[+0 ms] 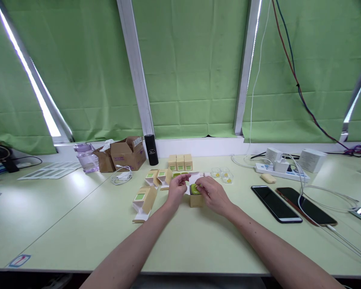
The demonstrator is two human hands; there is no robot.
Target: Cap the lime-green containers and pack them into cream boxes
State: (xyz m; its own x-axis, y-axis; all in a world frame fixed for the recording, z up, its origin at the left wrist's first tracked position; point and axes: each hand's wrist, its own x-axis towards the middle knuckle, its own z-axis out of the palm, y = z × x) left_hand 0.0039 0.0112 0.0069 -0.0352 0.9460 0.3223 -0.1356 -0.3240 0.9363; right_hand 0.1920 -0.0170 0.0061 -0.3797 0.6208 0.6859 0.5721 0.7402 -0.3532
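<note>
Head view: I judge the step as handling the green item (pixel 194 188) at the mouth of an open box (pixel 196 201); going in or out, I cannot tell. Next calls for steadying the box. The right hand (pixel 214 194) pinches the item, at its nine o'clock; the left hand (pixel 176 190), loosely spread, has it at three.

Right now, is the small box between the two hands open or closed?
Open: a green item shows at the top of the small box, with no lid over it, beside the right hand.
</note>
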